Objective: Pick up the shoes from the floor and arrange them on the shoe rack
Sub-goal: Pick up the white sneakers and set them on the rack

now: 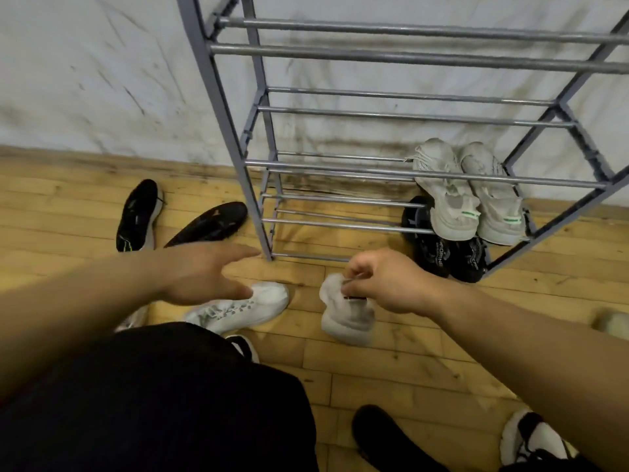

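Observation:
A grey metal shoe rack (262, 185) stands against the wall. A pair of pale grey sneakers (469, 195) sits on one of its lower shelves, with a black pair (446, 253) on the shelf below. My right hand (384, 284) grips a white sneaker (343, 318) by its heel, just above the floor. My left hand (204, 274) reaches with spread fingers over a second white sneaker (245, 308) lying on the floor. Two black shoes (139, 216) (211, 224) lie to the left of the rack.
The wooden floor (391, 369) runs up to a scuffed white wall (102, 80). My dark-clothed leg fills the lower left. A black shoe (384, 437) and a white-and-black sneaker (531, 441) lie near the bottom edge. A pale blurred object (612, 323) sits at the right edge.

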